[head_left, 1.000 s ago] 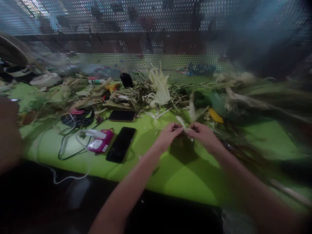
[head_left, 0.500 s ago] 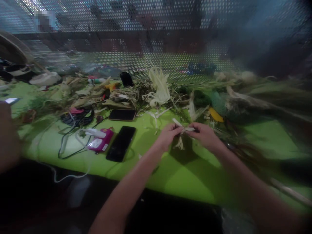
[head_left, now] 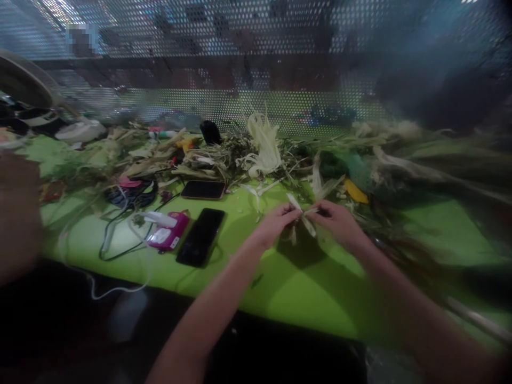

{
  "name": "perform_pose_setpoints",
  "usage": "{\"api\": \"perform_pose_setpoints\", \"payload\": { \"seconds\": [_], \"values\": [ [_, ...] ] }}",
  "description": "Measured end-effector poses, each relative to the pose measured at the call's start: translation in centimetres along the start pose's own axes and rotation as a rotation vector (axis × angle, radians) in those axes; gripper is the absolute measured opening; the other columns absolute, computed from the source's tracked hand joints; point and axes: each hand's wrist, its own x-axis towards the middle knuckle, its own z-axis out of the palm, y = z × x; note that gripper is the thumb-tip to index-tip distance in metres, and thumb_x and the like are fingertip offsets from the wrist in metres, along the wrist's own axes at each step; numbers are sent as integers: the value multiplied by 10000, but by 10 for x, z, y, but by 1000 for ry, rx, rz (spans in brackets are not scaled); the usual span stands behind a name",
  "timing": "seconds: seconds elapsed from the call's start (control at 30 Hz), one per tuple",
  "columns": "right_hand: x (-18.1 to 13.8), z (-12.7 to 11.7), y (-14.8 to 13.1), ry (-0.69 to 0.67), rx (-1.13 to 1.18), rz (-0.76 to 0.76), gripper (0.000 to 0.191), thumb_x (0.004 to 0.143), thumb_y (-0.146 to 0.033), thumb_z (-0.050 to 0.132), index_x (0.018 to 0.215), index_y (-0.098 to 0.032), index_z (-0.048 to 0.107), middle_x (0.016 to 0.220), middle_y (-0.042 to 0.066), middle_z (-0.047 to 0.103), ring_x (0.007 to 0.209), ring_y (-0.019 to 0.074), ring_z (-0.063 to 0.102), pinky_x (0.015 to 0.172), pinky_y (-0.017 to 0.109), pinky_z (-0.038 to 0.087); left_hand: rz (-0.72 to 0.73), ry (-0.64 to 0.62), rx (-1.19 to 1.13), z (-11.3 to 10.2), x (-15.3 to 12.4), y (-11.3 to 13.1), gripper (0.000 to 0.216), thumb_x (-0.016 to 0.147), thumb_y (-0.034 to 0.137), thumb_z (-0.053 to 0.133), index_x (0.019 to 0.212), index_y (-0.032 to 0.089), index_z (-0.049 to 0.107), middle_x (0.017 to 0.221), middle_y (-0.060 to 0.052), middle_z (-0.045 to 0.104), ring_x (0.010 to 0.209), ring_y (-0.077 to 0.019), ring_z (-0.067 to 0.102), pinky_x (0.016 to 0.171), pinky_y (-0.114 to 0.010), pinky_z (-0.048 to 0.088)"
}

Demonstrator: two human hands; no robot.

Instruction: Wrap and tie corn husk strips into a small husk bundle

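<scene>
Between my two hands, above the green tabletop (head_left: 288,288), is a small bunch of pale corn husk strips (head_left: 307,225) that fan out from a centre. My left hand (head_left: 276,224) is closed, its thumb and fingers pinching the centre of the bunch. From the other side my right hand (head_left: 334,220) is closed as well, pinching one strip's end. Just behind them lies a thin forked husk strip (head_left: 256,194). A taller pale corn husk (head_left: 264,141) with curling ends stands farther back.
Left of my hands lie a black phone (head_left: 201,237), a second phone (head_left: 202,190) and a magenta power adapter (head_left: 168,232) with white cables. Dried husks and stalks (head_left: 152,154) spread along the back, before a perforated metal screen (head_left: 224,69). Another person's arm (head_left: 18,218) is at far left.
The husk strips have turned between my fingers; one now points down to the right. Both hands stay in nearly the same place. The view has shifted slightly.
</scene>
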Motion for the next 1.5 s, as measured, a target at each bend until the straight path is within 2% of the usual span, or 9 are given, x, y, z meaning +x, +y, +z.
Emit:
{"api": "perform_pose_setpoints", "payload": {
  "seconds": [0.13,0.2,0.33,0.43,0.57,0.7,0.97,1.17,1.5],
  "values": [
    [2,0,14,14,15,-5,204,799,-391,673,748,-195,651,685,-6,621,675,168,561,652,298,446,-29,-6,84,1,-3,4,138,819,258,684,877,139,645,745,-9,646,628,-74,589,603,-196,467],
    [2,-2,16,40,-42,-56,164,810,-363,678,836,-201,679,779,15,664,721,183,588,680,317,467,-59,6,74,1,-3,5,144,821,265,682,868,137,638,721,-4,640,595,-70,585,572,-189,469],
    [0,-4,10,135,-302,-386,229,816,-262,705,1045,-251,698,1054,61,683,970,237,605,823,379,481,-89,57,-10,-2,0,2,198,801,301,708,856,131,624,690,-4,639,542,-71,581,534,-193,482],
    [-2,-3,2,130,-459,-594,179,822,-192,695,982,-267,725,1049,63,680,1029,251,585,861,396,461,-57,66,-57,-4,4,-4,218,777,306,733,837,128,621,684,-7,638,548,-70,587,542,-187,488],
    [-4,1,1,131,-537,-667,118,834,-184,688,911,-258,737,953,60,685,923,237,585,788,376,453,2,45,-46,-5,8,-12,258,763,346,746,833,129,626,675,-5,626,548,-64,566,524,-171,459],
    [-4,2,6,136,-481,-609,50,849,-225,681,873,-247,720,893,51,689,868,225,586,743,357,446,22,33,-25,-5,9,-13,235,773,329,736,856,135,632,717,-12,630,574,-60,557,540,-171,445],
    [-2,1,8,191,-166,-224,127,804,-328,692,785,-210,650,779,15,643,764,197,599,712,342,465,43,-3,94,-3,1,-3,200,794,236,691,963,150,627,822,-37,648,689,-88,586,668,-234,473],
    [-3,3,6,210,-121,-176,117,774,-314,694,794,-206,654,780,18,648,747,187,590,713,340,473,120,14,304,2,0,-3,185,814,247,643,976,161,619,796,-25,634,629,-77,538,599,-223,423],
    [-2,2,6,178,29,-99,188,755,-354,717,851,-206,652,790,10,651,756,181,600,733,336,494,142,-24,227,2,-3,-2,292,785,259,701,1019,158,559,794,-6,612,602,-66,545,578,-218,431]
  ]
}}
